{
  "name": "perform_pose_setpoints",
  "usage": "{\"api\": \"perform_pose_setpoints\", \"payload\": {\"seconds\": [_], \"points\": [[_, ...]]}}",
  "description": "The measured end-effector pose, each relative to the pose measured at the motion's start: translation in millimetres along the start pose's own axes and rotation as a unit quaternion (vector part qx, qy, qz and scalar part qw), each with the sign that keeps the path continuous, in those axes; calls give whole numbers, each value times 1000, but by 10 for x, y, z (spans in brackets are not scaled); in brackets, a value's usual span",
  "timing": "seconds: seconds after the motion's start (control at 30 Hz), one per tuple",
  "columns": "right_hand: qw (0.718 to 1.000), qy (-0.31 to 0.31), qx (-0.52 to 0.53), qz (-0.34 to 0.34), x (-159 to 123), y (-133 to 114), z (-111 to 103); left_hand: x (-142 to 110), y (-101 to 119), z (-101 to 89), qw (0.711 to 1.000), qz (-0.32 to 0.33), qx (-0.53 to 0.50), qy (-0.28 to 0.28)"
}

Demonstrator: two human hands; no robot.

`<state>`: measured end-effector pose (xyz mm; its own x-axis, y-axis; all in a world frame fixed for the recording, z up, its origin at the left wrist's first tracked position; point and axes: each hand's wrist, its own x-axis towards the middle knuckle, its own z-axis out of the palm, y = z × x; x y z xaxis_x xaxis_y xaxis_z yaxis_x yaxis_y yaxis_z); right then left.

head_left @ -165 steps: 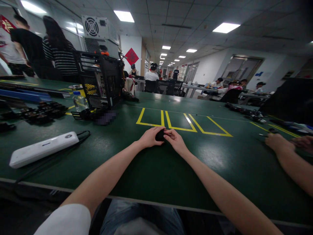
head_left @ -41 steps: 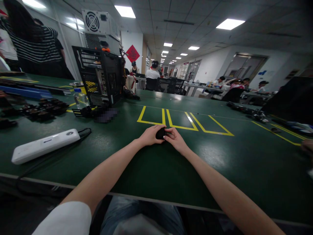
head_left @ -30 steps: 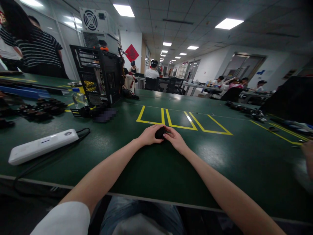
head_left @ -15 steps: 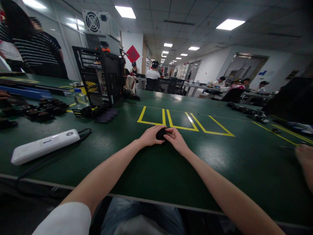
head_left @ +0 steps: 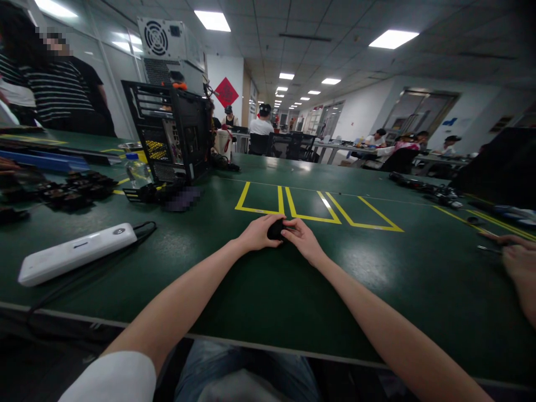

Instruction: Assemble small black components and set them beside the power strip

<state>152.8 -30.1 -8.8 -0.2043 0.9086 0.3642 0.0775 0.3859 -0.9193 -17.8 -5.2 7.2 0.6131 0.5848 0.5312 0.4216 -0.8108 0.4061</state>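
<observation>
1. Blue denim covers my legs (head_left: 209,365) at the bottom centre of the frame, and a white sleeve (head_left: 113,377) shows at the lower left.

2. Past the table edge, my forearms reach over the dark green tabletop (head_left: 268,296) to a small black object (head_left: 275,229) at the middle of the frame (too dark for me to make out its details).

3. My left hand (head_left: 258,231) grasps it from its left side, fingers curled over the top and thumb below; my right hand (head_left: 304,240) pinches it at its right edge with thumb and fingertips.

4. Left of my arms lies a long white device (head_left: 79,254) with a black cable, at the left of the frame.

5. At the right edge, another person's hand (head_left: 517,259) is near a thin metal piece (head_left: 488,249).

6. Just beyond my hands, yellow tape outlines (head_left: 257,211) mark the tabletop; a heap of black parts (head_left: 77,191) sits at the left.

7. Farther off, upper left, a clear bottle (head_left: 137,173) with a blue cap stands beside a black computer case (head_left: 195,137), a silver box (head_left: 167,42) above it.

8. In the background, people sit at other tables beneath square ceiling lights (head_left: 393,39).
</observation>
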Motion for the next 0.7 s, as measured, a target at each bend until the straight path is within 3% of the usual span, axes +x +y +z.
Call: {"api": "perform_pose_setpoints", "payload": {"seconds": [0.2, 0.43, 0.7], "points": [[1000, 18, -16, 8, 19, -3, -20, 11, 6, 9, 1000, -7, 6, -1], [1000, -18, -10, 13, 6, 14, -34, 11, 1, 18, 1000, -11, 12, 2], [1000, 13, 2, 19, 15, 9, -5, 10, -12, 20, 1000, -7, 24, -4]]}}
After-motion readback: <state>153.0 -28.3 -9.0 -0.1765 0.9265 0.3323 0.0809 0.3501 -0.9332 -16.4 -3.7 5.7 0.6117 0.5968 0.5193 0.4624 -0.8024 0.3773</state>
